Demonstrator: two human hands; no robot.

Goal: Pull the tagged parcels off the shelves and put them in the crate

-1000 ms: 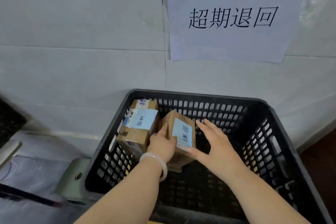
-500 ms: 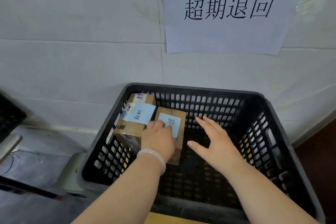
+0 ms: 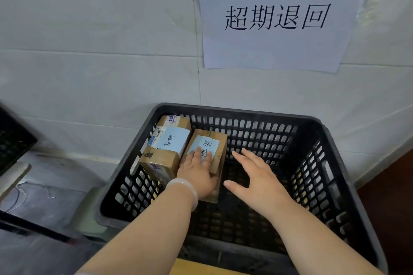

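Left hand lies flat, fingers straight, on the right parcel. It sits edge to edge with the left parcel in the far-left corner of the crate. Right hand is spread, holding nothing, over open floor to the right.

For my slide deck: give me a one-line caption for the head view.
Left hand rests on the right parcel, set beside the left parcel in the black crate; right hand hovers open.

left hand is hiding half the blue tag on the right parcel | left parcel shipping label is blurring out | wall sign is running off the top
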